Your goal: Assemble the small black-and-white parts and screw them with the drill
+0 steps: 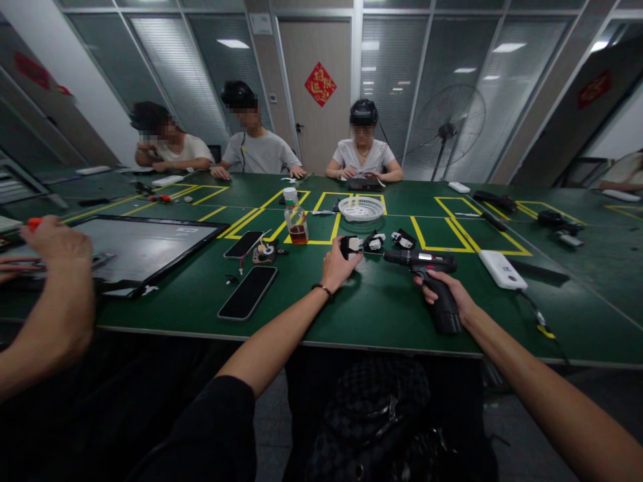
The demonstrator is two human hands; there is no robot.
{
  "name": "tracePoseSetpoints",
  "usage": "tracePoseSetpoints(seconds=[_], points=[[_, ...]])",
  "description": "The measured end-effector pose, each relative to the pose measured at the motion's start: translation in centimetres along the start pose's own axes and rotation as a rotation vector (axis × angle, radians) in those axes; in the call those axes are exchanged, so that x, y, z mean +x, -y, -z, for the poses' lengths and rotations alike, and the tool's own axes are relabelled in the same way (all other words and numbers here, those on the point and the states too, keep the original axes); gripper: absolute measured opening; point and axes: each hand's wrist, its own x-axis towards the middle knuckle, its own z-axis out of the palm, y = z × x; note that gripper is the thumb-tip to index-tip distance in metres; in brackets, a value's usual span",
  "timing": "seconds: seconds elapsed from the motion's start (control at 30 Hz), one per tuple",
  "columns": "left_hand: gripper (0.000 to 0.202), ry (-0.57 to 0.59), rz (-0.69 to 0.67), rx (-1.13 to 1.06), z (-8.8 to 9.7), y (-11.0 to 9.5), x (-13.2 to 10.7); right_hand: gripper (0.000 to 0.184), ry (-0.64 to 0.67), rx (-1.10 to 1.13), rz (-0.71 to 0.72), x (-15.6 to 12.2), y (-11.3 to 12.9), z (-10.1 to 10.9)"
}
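My right hand is wrapped round the grip of a black cordless drill, which points left just above the green table. A thin bit runs from its chuck toward a small black-and-white part. That part is held by my left hand, its fingers closed round it. Whether the bit tip touches the part I cannot tell. Beyond my hands, a similar black-and-white part and another one lie on the table.
A phone, a second dark phone, a small motor-like part and a bottle of amber liquid stand left. Behind is a white basket; right, a power strip. A co-worker's hand works over a flat panel.
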Motion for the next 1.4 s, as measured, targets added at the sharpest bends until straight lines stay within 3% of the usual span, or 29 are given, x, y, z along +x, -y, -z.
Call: tracePoseSetpoints(seconds=[0.53,1.1,1.2,1.4], points=[[0.07,0.008,-0.009,-0.032,0.0,0.3,0.0,0.027,0.003,-0.022,-0.018,-0.1,0.1,-0.2],[0.071,0.016,0.014,-0.242,-0.5,1.7,1.1,0.032,-0.015,-0.033,0.006,-0.4,0.3,-0.3],[0.07,0.044,0.003,-0.228,0.1,2.0,1.5,0.032,-0.05,-0.035,0.036,-0.4,0.4,-0.3],[0.075,0.186,-0.144,-0.094,1.1,3.0,2.4,0.031,-0.085,-0.04,0.056,-0.3,0.5,-0.4]])
